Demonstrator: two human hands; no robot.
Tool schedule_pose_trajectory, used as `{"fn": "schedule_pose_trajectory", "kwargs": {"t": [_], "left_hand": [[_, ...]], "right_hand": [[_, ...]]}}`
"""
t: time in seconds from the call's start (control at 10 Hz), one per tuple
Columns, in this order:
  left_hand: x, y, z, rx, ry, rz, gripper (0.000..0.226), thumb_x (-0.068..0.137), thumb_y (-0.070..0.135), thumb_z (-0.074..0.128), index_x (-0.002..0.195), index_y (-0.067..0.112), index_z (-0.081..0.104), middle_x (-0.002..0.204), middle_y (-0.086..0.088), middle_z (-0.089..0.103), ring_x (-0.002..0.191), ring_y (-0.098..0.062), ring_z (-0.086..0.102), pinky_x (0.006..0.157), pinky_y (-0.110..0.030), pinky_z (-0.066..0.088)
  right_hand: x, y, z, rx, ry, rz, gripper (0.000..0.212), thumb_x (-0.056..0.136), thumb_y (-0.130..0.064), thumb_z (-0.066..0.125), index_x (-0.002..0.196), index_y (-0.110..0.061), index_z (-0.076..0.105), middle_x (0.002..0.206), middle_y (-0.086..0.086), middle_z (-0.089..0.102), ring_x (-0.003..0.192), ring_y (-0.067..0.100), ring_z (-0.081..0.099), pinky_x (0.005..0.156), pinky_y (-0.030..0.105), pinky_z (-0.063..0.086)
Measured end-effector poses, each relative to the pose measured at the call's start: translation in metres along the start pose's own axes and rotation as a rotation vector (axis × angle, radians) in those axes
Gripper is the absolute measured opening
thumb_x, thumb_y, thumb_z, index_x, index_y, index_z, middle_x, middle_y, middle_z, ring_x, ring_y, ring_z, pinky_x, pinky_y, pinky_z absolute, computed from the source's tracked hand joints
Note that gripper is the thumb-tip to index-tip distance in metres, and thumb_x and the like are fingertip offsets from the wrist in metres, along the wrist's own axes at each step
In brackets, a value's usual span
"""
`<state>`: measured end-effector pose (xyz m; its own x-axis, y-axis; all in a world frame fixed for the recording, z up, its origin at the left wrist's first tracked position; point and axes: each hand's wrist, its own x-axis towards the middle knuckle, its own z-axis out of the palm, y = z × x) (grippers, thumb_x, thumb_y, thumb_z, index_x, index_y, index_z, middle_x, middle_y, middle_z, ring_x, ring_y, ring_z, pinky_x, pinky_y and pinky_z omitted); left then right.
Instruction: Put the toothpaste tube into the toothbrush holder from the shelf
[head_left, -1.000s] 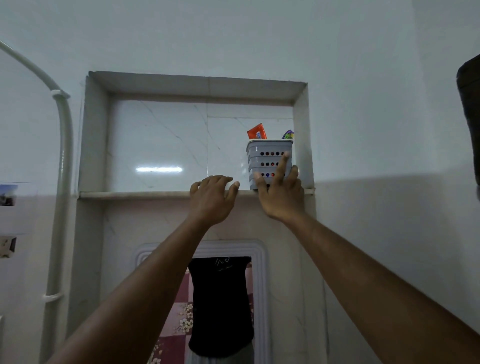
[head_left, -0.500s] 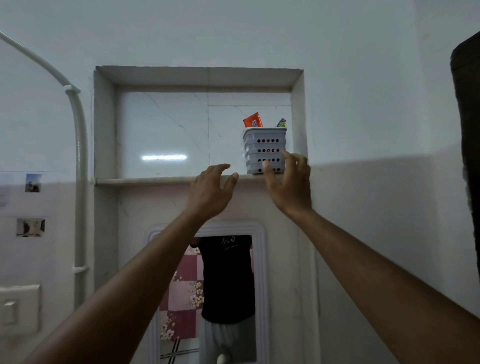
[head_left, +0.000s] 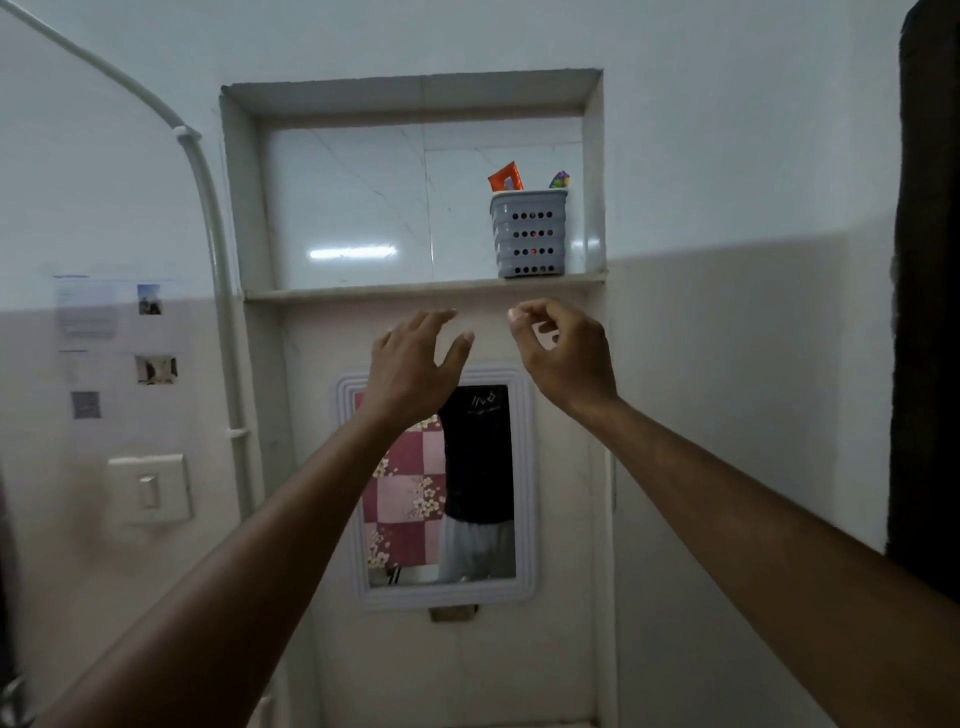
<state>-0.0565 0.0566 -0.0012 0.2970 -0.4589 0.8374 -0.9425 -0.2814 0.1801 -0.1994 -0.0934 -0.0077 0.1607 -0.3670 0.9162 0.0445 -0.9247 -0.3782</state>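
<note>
A grey perforated toothbrush holder (head_left: 529, 234) stands at the right end of the recessed marble shelf (head_left: 363, 295). The orange end of a toothpaste tube (head_left: 505, 177) sticks up out of it, beside a small purple and green item (head_left: 560, 180). My left hand (head_left: 415, 364) hangs below the shelf edge with fingers spread and nothing in it. My right hand (head_left: 563, 349) is just below the holder, fingers loosely curled and empty. Neither hand touches the holder or the shelf.
A white-framed mirror (head_left: 439, 483) hangs on the wall under the shelf, behind my forearms. A white pipe (head_left: 218, 260) runs down the left side of the niche. A light switch (head_left: 149, 488) and small stickers sit on the left wall. A dark edge (head_left: 924, 312) borders the right.
Both hands have dropped away from the shelf. My right hand has let go of the holder's front. The view has tilted down, showing more of the mirror.
</note>
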Motion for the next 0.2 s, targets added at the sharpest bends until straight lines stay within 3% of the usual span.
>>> {"fn": "schedule_pose_trajectory", "kwargs": {"t": [0.2], "left_hand": [[-0.037,-0.002,-0.032,0.024,-0.007,-0.012,0.062,0.108,0.06,0.046,0.158,0.022,0.05,0.159,-0.004,0.055,0.148,-0.026,0.049,0.126,-0.051,0.029]], "right_hand": [[-0.039,-0.034,-0.011,-0.045,-0.044,0.003,0.05,0.108,-0.05,0.07,0.145,-0.017,0.072,0.141,0.002,0.076,0.131,0.021,0.07,0.107,0.045,0.061]]}}
